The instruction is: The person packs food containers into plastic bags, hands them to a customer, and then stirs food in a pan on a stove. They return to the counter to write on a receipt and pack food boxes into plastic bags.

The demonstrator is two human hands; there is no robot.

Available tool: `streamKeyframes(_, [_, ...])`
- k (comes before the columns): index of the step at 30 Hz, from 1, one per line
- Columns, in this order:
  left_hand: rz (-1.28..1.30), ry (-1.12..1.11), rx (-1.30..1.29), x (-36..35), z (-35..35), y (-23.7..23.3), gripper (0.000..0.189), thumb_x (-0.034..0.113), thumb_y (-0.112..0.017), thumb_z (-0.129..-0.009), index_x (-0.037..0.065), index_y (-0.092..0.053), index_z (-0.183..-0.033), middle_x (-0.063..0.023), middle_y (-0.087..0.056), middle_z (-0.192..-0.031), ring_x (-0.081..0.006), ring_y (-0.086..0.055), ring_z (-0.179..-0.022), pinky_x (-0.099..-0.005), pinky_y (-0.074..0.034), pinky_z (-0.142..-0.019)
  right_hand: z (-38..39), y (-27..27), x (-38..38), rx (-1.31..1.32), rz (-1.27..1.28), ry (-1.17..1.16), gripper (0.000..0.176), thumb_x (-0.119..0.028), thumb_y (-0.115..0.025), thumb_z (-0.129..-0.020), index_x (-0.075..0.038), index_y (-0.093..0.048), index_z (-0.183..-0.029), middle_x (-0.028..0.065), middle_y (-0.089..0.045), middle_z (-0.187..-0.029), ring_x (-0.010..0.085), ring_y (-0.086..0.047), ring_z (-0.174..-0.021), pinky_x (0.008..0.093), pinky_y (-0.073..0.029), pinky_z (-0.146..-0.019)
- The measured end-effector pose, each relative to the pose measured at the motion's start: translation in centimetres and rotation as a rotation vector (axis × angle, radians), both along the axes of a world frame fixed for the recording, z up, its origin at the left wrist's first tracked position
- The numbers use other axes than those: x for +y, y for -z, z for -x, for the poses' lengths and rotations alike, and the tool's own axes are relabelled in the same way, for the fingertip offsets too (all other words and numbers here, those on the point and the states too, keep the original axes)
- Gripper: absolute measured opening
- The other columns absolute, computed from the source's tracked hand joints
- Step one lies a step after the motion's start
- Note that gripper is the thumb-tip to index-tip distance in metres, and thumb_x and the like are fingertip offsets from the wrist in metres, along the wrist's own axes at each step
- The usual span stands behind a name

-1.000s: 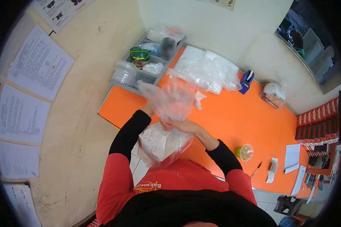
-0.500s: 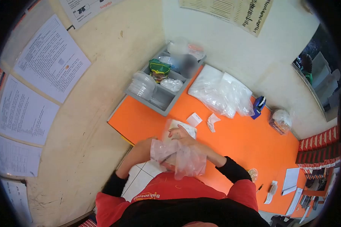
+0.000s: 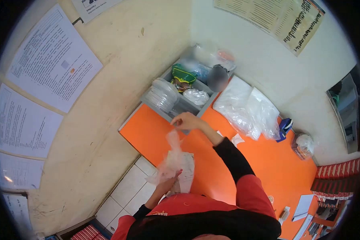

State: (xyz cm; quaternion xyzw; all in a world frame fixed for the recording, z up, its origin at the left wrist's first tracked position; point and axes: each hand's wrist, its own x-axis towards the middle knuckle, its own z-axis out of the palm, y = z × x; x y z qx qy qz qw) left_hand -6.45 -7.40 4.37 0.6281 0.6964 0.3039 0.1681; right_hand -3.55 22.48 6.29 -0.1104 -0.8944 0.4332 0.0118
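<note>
My left hand (image 3: 167,185) is low near my apron, with its fingers closed round the lower part of a clear plastic bag (image 3: 173,160). The bag is drawn up into a narrow, twisted top. My right hand (image 3: 187,121) is above it at the front edge of the grey tray, thumb and fingers pinched together where the bag's top reaches them. What the bag contains, if anything, is hard to make out. Behind the bag a whitish packet or sheet (image 3: 189,170) lies at the table's edge.
The grey divided tray (image 3: 206,109) holds stacked clear lids (image 3: 161,95), a green packet (image 3: 183,75) and a dark round container (image 3: 218,78). Plastic bags (image 3: 248,110), a blue tape dispenser (image 3: 284,130) and a jar (image 3: 302,146) line the orange table's (image 3: 244,172) wall side.
My hands have moved apart: the right up toward the tray, the left down toward my body. The bag, bunched across both hands before, is now stretched upward. The view has shifted.
</note>
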Motion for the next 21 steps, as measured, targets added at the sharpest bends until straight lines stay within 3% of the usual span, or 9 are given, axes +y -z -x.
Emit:
streamKeyframes(2, [-0.105, -0.129, -0.037, 0.6, 0.7, -0.4, 0.016, 0.021, -0.059, -0.081, 0.007, -0.064, -0.075, -0.0063, -0.060, -0.066, -0.0189, -0.056, -0.063, -0.0304, -0.041, -0.057, 3.2, 1.2, 1.4, 0.085, 0.088, -0.091, 0.026, -0.020, -0.067, -0.071, -0.004, -0.065, -0.091, 0.0046, -0.064, -0.084, 0.0131, -0.059, -0.076, 0.0280, -0.047, -0.066])
streamKeyframes(4, [-0.060, -0.159, 0.152, 0.0, 1.4, -1.5, 0.019, 0.021, -0.059, -0.081, 0.006, -0.064, -0.070, -0.0065, -0.060, -0.065, -0.0174, -0.056, -0.063, -0.0296, -0.041, -0.055, 4.3, 1.7, 3.1, 0.024, 0.299, -0.156, 0.027, -0.019, -0.068, -0.069, -0.004, -0.065, -0.092, 0.0049, -0.064, -0.084, 0.0141, -0.059, -0.072, 0.0273, -0.047, -0.063])
streamKeyframes(6, [0.085, -0.298, -0.178, -1.1, 1.1, -0.5, 0.019, 0.021, -0.059, -0.081, 0.005, -0.064, -0.073, -0.0069, -0.060, -0.066, -0.0180, -0.056, -0.063, -0.0299, -0.042, -0.055, 3.5, 1.7, 5.2, -0.177, 0.626, -0.188, 0.029, -0.019, -0.069, -0.068, -0.005, -0.065, -0.093, 0.0055, -0.064, -0.083, 0.0156, -0.060, -0.067, 0.0265, -0.048, -0.062])
streamKeyframes(9, [0.036, -0.374, -0.477, -2.5, 0.2, 1.0, 0.019, 0.021, -0.059, -0.081, 0.004, -0.063, -0.076, -0.0088, -0.060, -0.068, -0.0189, -0.057, -0.063, -0.0295, -0.044, -0.056, 3.0, 4.5, 6.9, -0.343, 0.234, -0.038, 0.025, -0.016, -0.068, -0.068, -0.003, -0.065, -0.089, 0.0103, -0.064, -0.084, 0.0215, -0.062, -0.071, 0.0305, -0.050, -0.063])
streamKeyframes(12, [0.148, -0.157, -0.181, -2.9, 0.0, -0.4, 0.015, 0.018, -0.057, -0.081, 0.004, -0.058, -0.088, -0.0131, -0.058, -0.078, -0.0256, -0.058, -0.069, -0.0326, -0.046, -0.058, 5.3, 8.7, 3.6, -0.226, -0.496, 0.363, 0.018, -0.012, -0.066, -0.068, -0.001, -0.064, -0.082, 0.0163, -0.063, -0.084, 0.0289, -0.063, -0.075, 0.0359, -0.052, -0.064])
streamKeyframes(14, [0.091, -0.115, -0.161, -2.7, -0.3, 0.3, 0.016, 0.017, -0.055, -0.082, 0.006, -0.056, -0.093, -0.0145, -0.058, -0.083, -0.0293, -0.058, -0.071, -0.0354, -0.047, -0.059, 5.8, 9.2, 3.0, -0.187, -0.538, 0.430, 0.014, -0.009, -0.064, -0.068, 0.001, -0.064, -0.078, 0.0191, -0.062, -0.083, 0.0324, -0.062, -0.077, 0.0391, -0.052, -0.065])
streamKeyframes(16, [0.095, -0.165, -0.414, -2.2, -0.5, 1.3, 0.018, 0.017, -0.054, -0.082, 0.007, -0.054, -0.096, -0.0151, -0.057, -0.084, -0.0320, -0.057, -0.071, -0.0379, -0.047, -0.060, 6.0, 8.8, 2.9, -0.208, -0.554, 0.430, 0.011, -0.007, -0.060, -0.070, 0.001, -0.064, -0.077, 0.0205, -0.062, -0.083, 0.0333, -0.062, -0.079, 0.0401, -0.052, -0.067])
streamKeyframes(18, [0.118, -0.130, -0.481, -1.3, -0.7, 1.0, 0.019, 0.015, -0.051, -0.084, 0.004, -0.051, -0.100, -0.0137, -0.056, -0.090, -0.0285, -0.056, -0.077, -0.0360, -0.047, -0.066, 5.0, 7.1, 2.9, -0.300, -0.542, 0.371, 0.011, -0.005, -0.057, -0.072, -0.001, -0.065, -0.079, 0.0205, -0.062, -0.083, 0.0315, -0.063, -0.081, 0.0389, -0.052, -0.070])
streamKeyframes(21, [0.144, -0.043, -0.336, 0.6, -1.2, 1.1, 0.023, 0.013, -0.045, -0.090, -0.002, -0.047, -0.107, -0.0104, -0.055, -0.099, -0.0189, -0.056, -0.088, -0.0299, -0.047, -0.078, 4.7, 7.8, 3.1, -0.220, -0.507, 0.366, 0.011, -0.006, -0.060, -0.068, 0.003, -0.063, -0.073, 0.0226, -0.061, -0.080, 0.0343, -0.062, -0.078, 0.0407, -0.051, -0.067])
